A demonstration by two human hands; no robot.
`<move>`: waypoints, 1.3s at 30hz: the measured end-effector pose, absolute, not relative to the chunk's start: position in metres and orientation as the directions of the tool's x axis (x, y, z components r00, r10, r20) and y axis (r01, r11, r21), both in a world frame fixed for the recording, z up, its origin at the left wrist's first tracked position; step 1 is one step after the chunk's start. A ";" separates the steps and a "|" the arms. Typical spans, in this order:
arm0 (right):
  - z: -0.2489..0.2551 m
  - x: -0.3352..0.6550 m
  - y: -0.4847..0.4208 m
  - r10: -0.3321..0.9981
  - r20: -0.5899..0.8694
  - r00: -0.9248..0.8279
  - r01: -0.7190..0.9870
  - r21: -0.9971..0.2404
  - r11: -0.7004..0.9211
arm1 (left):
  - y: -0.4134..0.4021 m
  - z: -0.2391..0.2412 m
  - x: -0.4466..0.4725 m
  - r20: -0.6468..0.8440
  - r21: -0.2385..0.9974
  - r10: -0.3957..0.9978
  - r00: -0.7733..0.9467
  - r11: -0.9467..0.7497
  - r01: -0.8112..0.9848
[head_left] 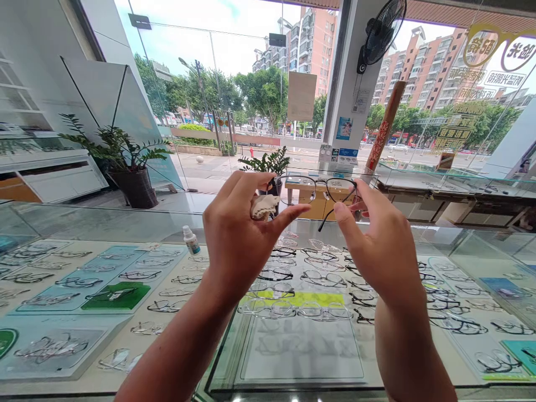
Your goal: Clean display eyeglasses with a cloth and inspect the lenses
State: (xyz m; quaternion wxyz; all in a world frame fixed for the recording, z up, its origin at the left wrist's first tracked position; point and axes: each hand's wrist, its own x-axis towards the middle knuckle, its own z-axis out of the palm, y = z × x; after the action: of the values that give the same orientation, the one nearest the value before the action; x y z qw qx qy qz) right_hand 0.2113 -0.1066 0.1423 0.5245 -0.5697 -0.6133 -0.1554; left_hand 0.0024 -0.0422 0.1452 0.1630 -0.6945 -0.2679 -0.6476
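Note:
I hold a pair of thin black-framed glasses (320,190) up at eye level over a glass display counter (125,229). My left hand (240,234) pinches the left lens rim between thumb and fingers and also keeps a crumpled beige cloth (263,206) in its grip. My right hand (377,245) grips the right side of the frame near the hinge, and one temple arm hangs down below it. Both hands are closed on the glasses.
Under the counter glass lie several rows of spectacle frames (293,279) on trays. A small white spray bottle (191,240) stands on the counter to the left. Potted plants (125,162), a wall fan (381,30) and large windows are beyond.

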 end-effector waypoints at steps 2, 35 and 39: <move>0.142 0.212 -0.107 0.530 0.825 0.197 0.861 -0.404 0.309 | -0.042 0.145 0.002 0.988 0.114 0.154 0.018 -0.802 0.586; 0.146 0.212 -0.109 0.458 0.864 0.210 0.835 -0.402 0.375 | -0.032 0.148 -0.013 0.936 0.291 0.352 0.018 -0.800 0.524; 0.144 0.213 -0.107 0.447 0.873 0.195 0.843 -0.382 0.379 | -0.033 0.148 -0.011 0.950 0.254 0.313 0.019 -0.805 0.536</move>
State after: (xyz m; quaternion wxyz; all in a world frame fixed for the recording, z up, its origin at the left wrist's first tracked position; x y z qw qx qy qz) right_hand 0.2126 -0.1065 0.1437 0.5637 -0.5289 -0.6095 -0.1757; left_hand -0.0107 -0.0332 0.1481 0.0882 -0.7084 -0.2997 -0.6330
